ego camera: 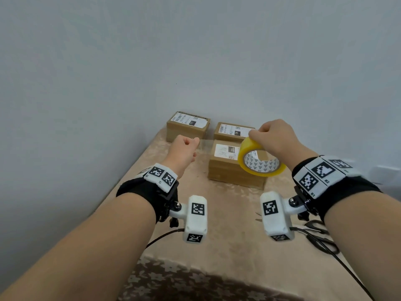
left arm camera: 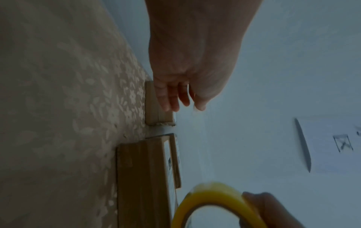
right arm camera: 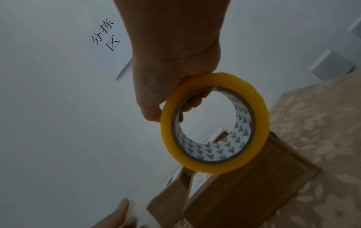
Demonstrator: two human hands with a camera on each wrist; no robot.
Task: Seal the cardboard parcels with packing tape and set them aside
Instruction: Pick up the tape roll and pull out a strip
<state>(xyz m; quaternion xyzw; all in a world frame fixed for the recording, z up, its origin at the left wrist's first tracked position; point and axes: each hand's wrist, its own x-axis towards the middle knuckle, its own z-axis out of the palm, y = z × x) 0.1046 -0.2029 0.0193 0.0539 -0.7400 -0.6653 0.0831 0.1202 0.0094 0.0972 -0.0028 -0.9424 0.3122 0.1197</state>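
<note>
My right hand (ego camera: 275,135) grips a yellow packing tape roll (ego camera: 260,161) by its rim, with fingers through the core (right arm camera: 192,103), held above the nearest cardboard parcel (ego camera: 230,170). My left hand (ego camera: 186,146) is off to the left at the same height and pinches the loose tape end (right arm camera: 134,216). A clear tape strip (ego camera: 217,141) stretches from it to the roll. Two more labelled parcels, the back-left parcel (ego camera: 187,127) and the back-right parcel (ego camera: 233,131), stand against the wall.
The parcels sit on a table with a beige flowered cloth (ego camera: 227,235), pushed against a pale wall. Black-handled scissors (ego camera: 321,235) and a black cable (ego camera: 347,270) lie on the right side near my right forearm.
</note>
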